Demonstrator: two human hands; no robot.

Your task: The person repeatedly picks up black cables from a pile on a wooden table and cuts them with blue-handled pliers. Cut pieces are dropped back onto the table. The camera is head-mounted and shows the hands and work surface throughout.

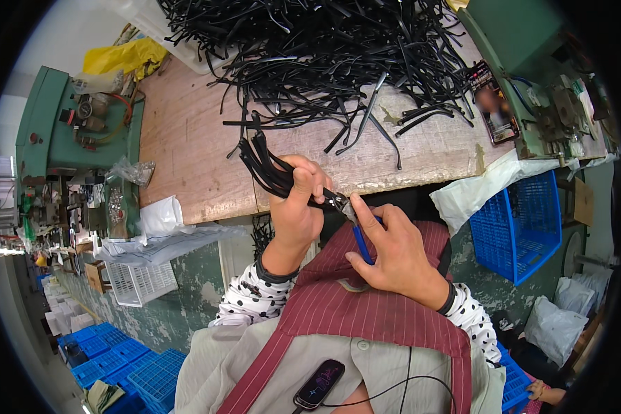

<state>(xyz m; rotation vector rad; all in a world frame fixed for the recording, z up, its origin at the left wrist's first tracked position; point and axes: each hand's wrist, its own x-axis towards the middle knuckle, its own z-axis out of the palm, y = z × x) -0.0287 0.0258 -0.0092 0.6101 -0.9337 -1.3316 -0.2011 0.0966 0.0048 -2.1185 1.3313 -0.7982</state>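
Worn wooden workbench (179, 131), heaped along its far side with slim black strips (310, 48), some lapping over a white tub (196, 58). Below, at left, a white lattice crate (127, 286); lower still, grouped blue crates (155, 379), contents too small to tell. At right, a tilted blue basket (486, 241) beside white sheeting (462, 196). Over the bench's near edge, a bundle of black strips (269, 169), clasped in the closed left hand (298, 207); at its near end, blue-handled pliers (362, 241), held in the part-curled right hand (397, 252), forefinger outstretched.
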